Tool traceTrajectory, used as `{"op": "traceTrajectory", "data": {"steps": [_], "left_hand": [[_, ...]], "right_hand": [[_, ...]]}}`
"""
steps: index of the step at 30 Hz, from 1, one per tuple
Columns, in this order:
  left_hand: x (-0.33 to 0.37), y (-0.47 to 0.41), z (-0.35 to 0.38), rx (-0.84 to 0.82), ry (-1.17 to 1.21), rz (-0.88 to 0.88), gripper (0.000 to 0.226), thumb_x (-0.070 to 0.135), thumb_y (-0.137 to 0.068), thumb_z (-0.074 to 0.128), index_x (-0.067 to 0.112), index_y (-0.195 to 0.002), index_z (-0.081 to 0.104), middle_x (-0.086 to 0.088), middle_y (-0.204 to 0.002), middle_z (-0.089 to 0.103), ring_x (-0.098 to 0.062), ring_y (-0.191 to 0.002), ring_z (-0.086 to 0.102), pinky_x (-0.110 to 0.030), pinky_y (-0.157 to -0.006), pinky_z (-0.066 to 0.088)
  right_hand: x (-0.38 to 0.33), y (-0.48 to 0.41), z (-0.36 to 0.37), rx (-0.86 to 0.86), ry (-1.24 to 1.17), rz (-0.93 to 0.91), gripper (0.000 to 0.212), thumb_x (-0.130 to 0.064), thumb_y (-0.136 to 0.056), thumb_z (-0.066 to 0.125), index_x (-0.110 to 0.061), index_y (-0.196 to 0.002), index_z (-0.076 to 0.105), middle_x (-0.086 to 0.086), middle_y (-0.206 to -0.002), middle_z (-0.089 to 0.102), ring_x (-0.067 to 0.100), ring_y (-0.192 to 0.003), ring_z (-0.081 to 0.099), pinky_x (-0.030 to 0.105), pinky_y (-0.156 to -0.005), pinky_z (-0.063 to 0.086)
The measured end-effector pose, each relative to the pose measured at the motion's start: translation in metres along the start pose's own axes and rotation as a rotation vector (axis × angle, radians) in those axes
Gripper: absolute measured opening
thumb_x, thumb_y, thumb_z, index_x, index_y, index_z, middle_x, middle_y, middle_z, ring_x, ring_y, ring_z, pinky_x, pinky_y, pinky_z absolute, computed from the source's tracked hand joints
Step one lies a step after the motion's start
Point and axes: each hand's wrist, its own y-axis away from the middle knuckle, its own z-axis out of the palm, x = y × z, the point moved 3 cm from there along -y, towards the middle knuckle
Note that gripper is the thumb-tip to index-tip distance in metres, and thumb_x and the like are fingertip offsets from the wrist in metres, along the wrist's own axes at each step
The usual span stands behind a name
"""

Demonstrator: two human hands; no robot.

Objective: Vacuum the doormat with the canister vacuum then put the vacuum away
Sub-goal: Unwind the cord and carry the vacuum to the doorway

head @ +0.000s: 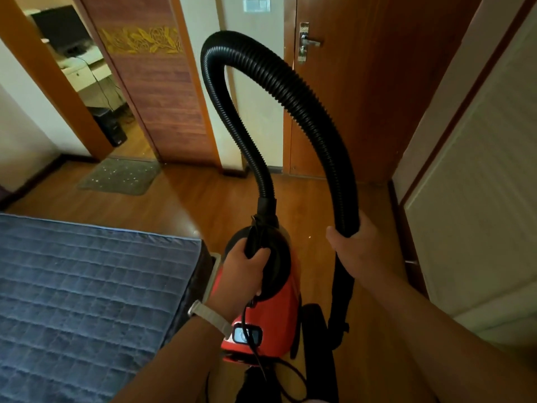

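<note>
Two-handed, held the red canister vacuum point(279, 309) just right of the bed point(87, 286), with the left hand point(247, 266) and its fingers point(236, 248) curled tight round the black handle point(255, 237) on top, and the right hand point(357, 251) clamped round the lower run of the ribbed black hose point(290, 82). Saw that hose arch high from the vacuum's front and back down into the right hand, before a closed brown door point(363, 82). Found the doormat point(119, 176) well apart, far left on the wooden floor point(203, 205) at an open doorway, flecked with pale bits.
</note>
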Motion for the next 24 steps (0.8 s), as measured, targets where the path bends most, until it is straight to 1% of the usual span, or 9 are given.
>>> {"op": "traceTrajectory", "data": {"steps": [3,5,9,13,15,18,21,24], "left_hand": [[-0.001,-0.063,-0.007,-0.021,-0.023,-0.006,0.013,0.020,-0.097,0.058,0.008,-0.094,0.057,-0.010,-0.059,0.055,-0.026,-0.047,0.052,-0.027,-0.040,0.043],[0.007,-0.107,-0.018,-0.036,-0.026,0.008,0.012,0.020,-0.098,0.058,0.008,-0.092,0.057,-0.011,-0.062,0.056,-0.021,-0.046,0.052,-0.024,-0.038,0.042],[0.028,-0.184,-0.046,-0.062,-0.005,0.023,0.013,0.016,-0.098,0.057,0.003,-0.094,0.055,-0.014,-0.063,0.053,-0.016,-0.040,0.048,-0.022,-0.035,0.040],[0.046,-0.245,-0.076,-0.036,-0.009,0.044,0.016,0.015,-0.097,0.057,-0.001,-0.101,0.055,-0.018,-0.072,0.057,-0.020,-0.049,0.052,-0.022,-0.037,0.042],[0.051,-0.271,-0.093,-0.012,-0.006,0.046,0.015,0.016,-0.097,0.057,0.002,-0.100,0.056,-0.019,-0.070,0.057,-0.017,-0.046,0.052,-0.023,-0.037,0.042],[0.051,-0.308,-0.117,0.040,0.025,0.017,0.012,0.014,-0.097,0.058,0.002,-0.097,0.056,-0.012,-0.063,0.053,-0.010,-0.037,0.047,-0.022,-0.035,0.039],[0.045,-0.341,-0.134,0.099,0.026,-0.028,0.013,0.014,-0.096,0.058,0.003,-0.093,0.054,-0.008,-0.057,0.049,-0.011,-0.037,0.045,-0.022,-0.036,0.038],[0.036,-0.372,-0.147,0.179,-0.025,-0.070,0.015,0.017,-0.096,0.059,0.007,-0.087,0.052,-0.009,-0.058,0.050,-0.015,-0.040,0.047,-0.025,-0.039,0.039]], "right_hand": [[-0.012,-0.051,0.022,0.033,0.050,-0.009,0.014,-0.016,-0.090,0.068,-0.011,-0.100,0.059,0.012,-0.083,0.059,0.018,-0.066,0.057,0.019,-0.053,0.047],[-0.026,-0.087,0.042,0.047,0.056,-0.015,0.016,-0.017,-0.090,0.068,-0.014,-0.103,0.060,0.013,-0.086,0.061,0.019,-0.069,0.059,0.021,-0.054,0.047],[-0.059,-0.154,0.087,0.061,0.081,-0.042,0.017,-0.020,-0.088,0.070,-0.020,-0.101,0.058,0.004,-0.082,0.058,0.015,-0.068,0.058,0.021,-0.054,0.044],[-0.085,-0.204,0.122,0.086,0.106,-0.062,0.017,-0.022,-0.089,0.071,-0.021,-0.099,0.056,0.001,-0.082,0.057,0.015,-0.071,0.058,0.022,-0.056,0.043],[-0.096,-0.228,0.139,0.065,0.105,-0.073,0.018,-0.022,-0.089,0.070,-0.022,-0.099,0.056,0.001,-0.083,0.057,0.016,-0.071,0.059,0.022,-0.056,0.044],[-0.114,-0.263,0.171,0.002,0.101,-0.104,0.018,-0.021,-0.089,0.070,-0.024,-0.096,0.053,0.001,-0.081,0.055,0.015,-0.070,0.057,0.020,-0.056,0.043],[-0.128,-0.299,0.207,-0.068,0.104,-0.135,0.017,-0.021,-0.089,0.070,-0.024,-0.096,0.054,0.002,-0.083,0.057,0.015,-0.071,0.058,0.018,-0.056,0.043],[-0.135,-0.338,0.238,-0.131,0.097,-0.146,0.015,-0.019,-0.090,0.069,-0.022,-0.096,0.056,0.005,-0.085,0.061,0.014,-0.069,0.059,0.016,-0.053,0.043]]}}
